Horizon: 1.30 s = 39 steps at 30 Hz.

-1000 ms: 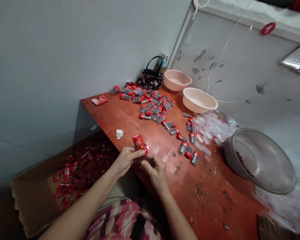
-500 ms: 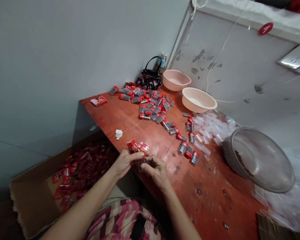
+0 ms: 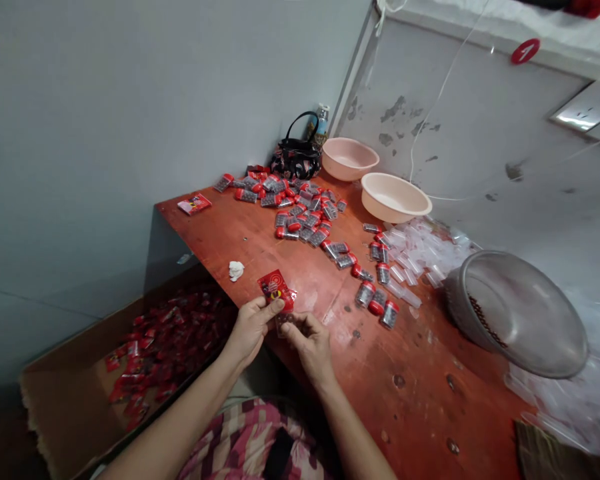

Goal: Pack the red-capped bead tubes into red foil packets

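Over the near edge of the table, my left hand (image 3: 251, 327) pinches a red printed packet (image 3: 274, 285) between thumb and fingers. My right hand (image 3: 311, 343) is closed on a small clear container (image 3: 284, 323) with dark round pieces inside, just below the packet. The packet overlaps the container's upper end, so I cannot tell whether they are joined. Beyond my hands lies a pile of red-capped containers (image 3: 307, 220) filled with dark pieces. Closer on the right, several more stand or lie, among them a red-capped container (image 3: 390, 314).
Left and below, a cardboard box (image 3: 60, 400) holds many red packets. A crumpled white tissue (image 3: 236, 270) and a flat red packet (image 3: 194, 204) lie on the reddish table (image 3: 360, 393). Two pale basins (image 3: 397, 208), a handbag (image 3: 295, 162), clear tubes (image 3: 415, 247) and a grey basin (image 3: 525, 313) stand farther off.
The red packet has turned from folded and slanted to flatter and upright, its printed face now showing. Both hands stay close together. The view has shifted slightly.
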Tool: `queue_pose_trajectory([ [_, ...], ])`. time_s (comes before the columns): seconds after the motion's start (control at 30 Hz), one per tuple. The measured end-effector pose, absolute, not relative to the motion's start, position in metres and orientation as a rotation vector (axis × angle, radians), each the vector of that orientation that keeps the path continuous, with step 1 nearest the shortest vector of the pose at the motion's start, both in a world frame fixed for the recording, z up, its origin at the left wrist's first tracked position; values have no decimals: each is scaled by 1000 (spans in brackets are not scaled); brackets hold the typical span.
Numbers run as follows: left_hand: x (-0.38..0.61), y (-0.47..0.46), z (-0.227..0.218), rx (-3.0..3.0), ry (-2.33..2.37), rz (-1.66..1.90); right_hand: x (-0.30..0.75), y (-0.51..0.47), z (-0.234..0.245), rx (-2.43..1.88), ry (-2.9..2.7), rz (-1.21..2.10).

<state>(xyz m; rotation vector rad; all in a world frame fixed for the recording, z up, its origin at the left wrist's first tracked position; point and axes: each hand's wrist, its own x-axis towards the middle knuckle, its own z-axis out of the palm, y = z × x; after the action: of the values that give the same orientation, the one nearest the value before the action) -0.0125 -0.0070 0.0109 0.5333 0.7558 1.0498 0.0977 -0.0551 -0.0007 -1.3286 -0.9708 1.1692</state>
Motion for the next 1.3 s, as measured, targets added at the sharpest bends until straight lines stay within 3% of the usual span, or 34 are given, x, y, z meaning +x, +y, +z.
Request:
queue_pose_trajectory([
  [0.3,-27,6,13,738,751,880,98,-55,7,-1277,-945,1236],
  [0.53,-20,-2,7,715,901,979,98,-57,4,-1326,-975,1114],
  [0.77,-19,-9,14,534,669,962,94,-57,3,-1194,-849,1277],
  [0.97,-17,-8,11,579,802,991,97,-60,2,-1357,-1040,1049],
  [1.13,-11,-13,10,576,845,1041,99,-59,0,-1246,-887,1250],
  [1.3,-16,-16,13,593,732,914,100,-62,4,-1289,-869,1207],
])
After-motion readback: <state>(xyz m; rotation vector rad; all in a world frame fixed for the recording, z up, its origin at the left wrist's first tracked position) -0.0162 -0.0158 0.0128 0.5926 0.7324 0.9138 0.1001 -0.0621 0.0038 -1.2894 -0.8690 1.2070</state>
